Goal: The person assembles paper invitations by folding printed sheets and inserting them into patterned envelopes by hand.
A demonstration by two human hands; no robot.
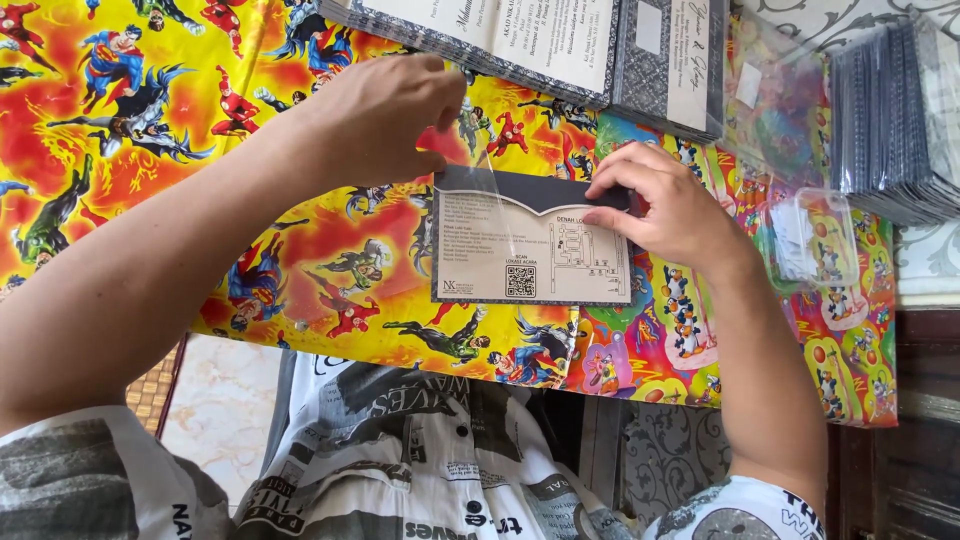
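A dark grey envelope-style card (pixel 530 240) with a beige printed panel lies inside a clear plastic sleeve on the colourful cartoon-print cloth (pixel 300 250). My left hand (pixel 385 120) pinches the sleeve's clear flap above the card's top left corner. My right hand (pixel 665 205) presses its fingers on the card's top right edge, holding it flat.
Stacks of similar dark cards (pixel 560 45) lie at the far edge. A pile of clear sleeves (pixel 790 100) and a stack of dark wrapped cards (pixel 895 110) sit at the right. A small clear plastic box (pixel 812 238) rests near my right wrist.
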